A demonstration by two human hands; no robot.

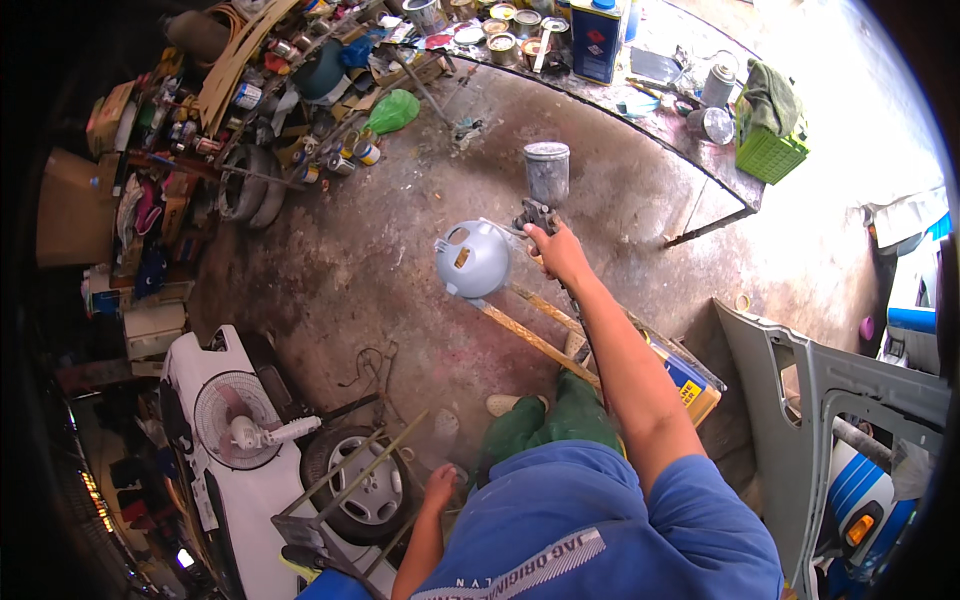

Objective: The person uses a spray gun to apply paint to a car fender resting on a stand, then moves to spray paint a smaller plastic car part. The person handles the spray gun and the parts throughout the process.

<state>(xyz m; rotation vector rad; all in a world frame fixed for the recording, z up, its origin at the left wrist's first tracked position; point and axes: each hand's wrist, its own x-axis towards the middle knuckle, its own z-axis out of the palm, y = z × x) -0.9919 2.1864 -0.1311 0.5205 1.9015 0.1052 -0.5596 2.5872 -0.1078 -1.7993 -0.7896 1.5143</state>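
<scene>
Item one: a dark spray gun (537,215) with a grey metal cup (547,175) standing above it, at one o'clock (the hours being read from the middle of the view). The right hand (556,250) is closing round its handle, fingers wrapped; how hard the trigger is being pressed, one cannot tell. The piece is probably weighing top-heavy, more so if the cup is holding liquid; it is likely feeling stiff, hard and perhaps slick where wet, so the handle below the cup is offering the best hold, the wrist keeping it level. Item two: a rounded grey shell (490,262) with cut-outs, at twelve o'clock, sitting at the far end of two yellowish bars (530,338), just beside the gun. It is looking thin, light and fairly rigid, its smooth face likely marking easily; the rim or the underside is seeming the safer grip. Item three: the left hand (440,487), just past six o'clock, hanging with fingers loosely bent; whether it is touching anything, one cannot tell. A wheel (372,480) is lying near it at seven o'clock, and a fan (240,408) is resting at eight. Toward one and two o'clock, a bench (728,178) is carrying a blue tin (597,45) and a green crate (770,150); a grey panel (768,400) is standing at four.
</scene>
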